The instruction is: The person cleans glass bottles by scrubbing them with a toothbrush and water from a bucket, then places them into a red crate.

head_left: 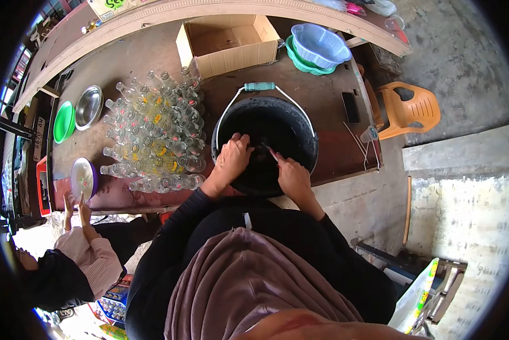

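Observation:
A black bucket (308,136) with a wire handle and a green grip stands on the table in front of me. Over its left part is my left hand (233,157), its fingers curled round something dark that I cannot make out. My right hand (293,177), above the bucket's right side, grips a thin reddish stick-like tool (273,153) that points toward the left hand. The tool's far end is lost against the dark inside of the bucket. Many clear glass bottles (155,133) are grouped just left of the bucket.
An open cardboard box (234,61) and blue and green baskets (321,46) lie behind the bucket. A phone (351,107) and plastic cup (369,134) are at right, by an orange chair (410,109). Bowls (88,107) and another person (90,255) are at left.

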### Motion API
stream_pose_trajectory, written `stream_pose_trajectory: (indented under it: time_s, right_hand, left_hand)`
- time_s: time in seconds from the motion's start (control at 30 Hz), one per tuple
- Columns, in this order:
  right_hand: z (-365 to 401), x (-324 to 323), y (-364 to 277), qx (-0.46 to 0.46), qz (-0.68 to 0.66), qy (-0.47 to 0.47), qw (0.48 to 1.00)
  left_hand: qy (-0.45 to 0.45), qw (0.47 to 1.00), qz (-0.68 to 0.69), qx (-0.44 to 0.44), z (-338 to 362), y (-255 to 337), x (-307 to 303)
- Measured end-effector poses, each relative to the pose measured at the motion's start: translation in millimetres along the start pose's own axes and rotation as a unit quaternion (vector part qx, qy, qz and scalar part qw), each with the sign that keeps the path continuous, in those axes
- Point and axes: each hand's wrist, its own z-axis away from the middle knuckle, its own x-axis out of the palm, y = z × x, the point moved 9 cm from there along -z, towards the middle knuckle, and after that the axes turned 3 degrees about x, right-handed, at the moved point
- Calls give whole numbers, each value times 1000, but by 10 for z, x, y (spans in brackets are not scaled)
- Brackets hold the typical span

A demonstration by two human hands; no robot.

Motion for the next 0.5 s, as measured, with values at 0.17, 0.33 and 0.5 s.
stream_pose_trajectory:
  time_s: [0.17,0.33,0.5]
  right_hand:
    - [76,-222,-192,-30,-82,17,996]
    - [-74,-126,103,27,-15,48,998]
    - [-43,-133,-27,1,-33,42,999]
  left_hand:
    - [48,998,31,22,16,62,-142]
    - [58,997,41,21,-16,38,-173]
    - [44,999,-4,-23,23,-17,-118]
